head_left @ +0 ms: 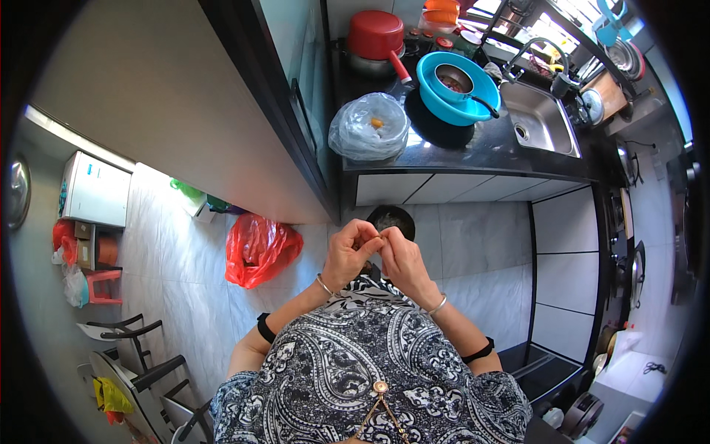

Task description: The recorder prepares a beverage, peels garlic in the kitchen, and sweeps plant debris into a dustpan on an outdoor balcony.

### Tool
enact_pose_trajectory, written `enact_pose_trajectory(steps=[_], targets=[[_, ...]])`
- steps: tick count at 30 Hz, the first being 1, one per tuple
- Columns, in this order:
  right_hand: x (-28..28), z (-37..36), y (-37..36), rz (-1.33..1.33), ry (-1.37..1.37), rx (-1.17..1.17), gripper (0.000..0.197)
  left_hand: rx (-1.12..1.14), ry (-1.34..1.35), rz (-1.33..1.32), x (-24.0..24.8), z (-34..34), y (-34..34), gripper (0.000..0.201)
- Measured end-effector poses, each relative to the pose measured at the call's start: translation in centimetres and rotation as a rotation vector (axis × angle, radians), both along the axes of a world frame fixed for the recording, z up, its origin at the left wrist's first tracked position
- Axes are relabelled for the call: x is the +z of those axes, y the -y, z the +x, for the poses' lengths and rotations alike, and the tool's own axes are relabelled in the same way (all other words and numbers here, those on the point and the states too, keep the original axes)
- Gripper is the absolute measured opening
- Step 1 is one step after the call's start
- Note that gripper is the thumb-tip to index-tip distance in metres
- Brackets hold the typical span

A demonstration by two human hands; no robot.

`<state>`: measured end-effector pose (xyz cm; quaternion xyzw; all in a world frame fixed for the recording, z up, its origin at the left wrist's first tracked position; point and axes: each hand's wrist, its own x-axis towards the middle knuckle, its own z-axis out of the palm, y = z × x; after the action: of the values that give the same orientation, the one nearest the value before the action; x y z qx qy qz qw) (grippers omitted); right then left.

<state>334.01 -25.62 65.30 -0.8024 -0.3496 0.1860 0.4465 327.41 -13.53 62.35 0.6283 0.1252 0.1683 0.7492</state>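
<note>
In front of my chest my left hand and my right hand meet at the fingertips. Both are closed in a pinch, with thumbs and forefingers pressed together. Whatever sits between the fingertips is too small to make out. A dark round thing shows just beyond my hands, low down and partly covered by them. On the floor to the left of my left hand lies a crumpled red plastic bag, its mouth loosely gaping.
Ahead, the black counter bears a clear plastic bag with an orange bit inside, a blue basin holding a small pan, and a red pot. Right of these is a steel sink. Chairs stand lower left.
</note>
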Motion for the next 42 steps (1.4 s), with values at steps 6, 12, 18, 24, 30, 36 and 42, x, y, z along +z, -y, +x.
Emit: enact_pose_trajectory(steps=[6, 12, 18, 24, 30, 36, 42], targets=[[0.6, 0.4, 0.2, 0.165, -0.477, -0.070, 0.013, -0.050, 0.073, 0.061, 0.8, -0.1, 0.8, 0.011], [1.4, 0.2, -1.1, 0.283, -0.285, -0.116, 0.008, 0.077, 0.101, -0.126, 0.7, 0.5, 1.3, 0.011], [1.1, 0.1, -1.1, 0.225, 0.241, -0.097, 0.009, 0.108, 0.093, -0.250, -0.3, 0.7, 1.3, 0.014], [1.7, 0.7, -0.1, 0.054, 0.390, -0.079, 0.015, 0.083, -0.009, 0.044, 0.2, 0.5, 1.2, 0.016], [2.5, 0.2, 0.5, -0.084, 0.447, 0.020, 0.020, 0.010, -0.083, -0.077, -0.2, 0.1, 1.5, 0.016], [2.4, -0.9, 0.6, -0.143, 0.495, -0.001, 0.017, 0.021, -0.125, -0.121, 0.0, -0.6, 2.2, 0.020], [2.3, -0.4, 0.6, -0.105, 0.546, -0.023, 0.009, -0.014, -0.127, -0.090, 0.2, -0.5, 2.2, 0.023]])
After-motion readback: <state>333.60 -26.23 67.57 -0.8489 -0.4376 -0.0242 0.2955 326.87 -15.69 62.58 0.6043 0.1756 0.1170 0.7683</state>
